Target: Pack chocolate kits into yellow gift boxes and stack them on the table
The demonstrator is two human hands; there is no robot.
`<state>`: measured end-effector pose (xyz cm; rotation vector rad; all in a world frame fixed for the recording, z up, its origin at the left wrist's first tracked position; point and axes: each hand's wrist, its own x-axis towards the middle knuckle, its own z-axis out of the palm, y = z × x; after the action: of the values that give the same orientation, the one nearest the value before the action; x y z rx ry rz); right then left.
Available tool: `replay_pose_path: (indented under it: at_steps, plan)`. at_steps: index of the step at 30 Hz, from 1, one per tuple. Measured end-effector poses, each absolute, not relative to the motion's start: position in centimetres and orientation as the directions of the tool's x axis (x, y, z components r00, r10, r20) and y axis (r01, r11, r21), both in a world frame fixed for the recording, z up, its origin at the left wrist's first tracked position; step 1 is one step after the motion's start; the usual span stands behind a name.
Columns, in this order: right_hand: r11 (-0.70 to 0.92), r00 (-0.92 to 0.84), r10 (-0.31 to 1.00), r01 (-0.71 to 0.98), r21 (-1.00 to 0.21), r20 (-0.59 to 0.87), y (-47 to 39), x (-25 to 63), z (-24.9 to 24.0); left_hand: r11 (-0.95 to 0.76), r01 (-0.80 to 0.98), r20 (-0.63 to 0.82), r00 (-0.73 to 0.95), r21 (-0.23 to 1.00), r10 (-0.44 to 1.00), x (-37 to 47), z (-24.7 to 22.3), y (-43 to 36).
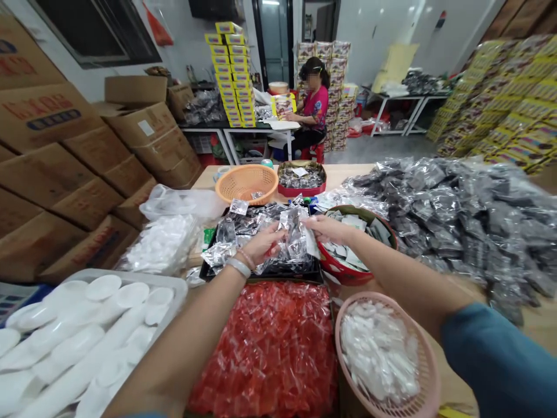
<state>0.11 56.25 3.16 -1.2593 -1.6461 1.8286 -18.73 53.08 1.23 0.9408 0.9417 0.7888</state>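
Note:
My left hand (261, 245) reaches over a black tray (304, 277) heaped with silver packets, its fingers closed on a clear-and-silver packet (288, 223). Beside it my right hand (327, 228) pinches a small pale sachet (311, 242) that hangs close to the packet. Whether the sachet touches the packet I cannot tell. Just right of the tray, partly under my right forearm, stands a red round tin (343, 275) with white-green sachets. In front of the tray lies a broad heap of red packets (265, 348).
White spoons (87, 331) fill a bin at left; white packets (159, 244) lie behind it. A pink basket (430, 371) sits front right, an orange basket (248, 184) and red box (300, 190) at the back. Grey packets (470, 220) pile up right. A person (315, 107) sits beyond.

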Motion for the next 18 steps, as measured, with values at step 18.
replay_pose_path:
  at_steps: [18]
  plan:
    - [-0.17,-0.406,0.796,0.561,-0.81,-0.448,56.7,-4.5,1.1,0.317,0.041,-0.304,-0.193,0.948,0.933,-21.5,0.4,52.9]
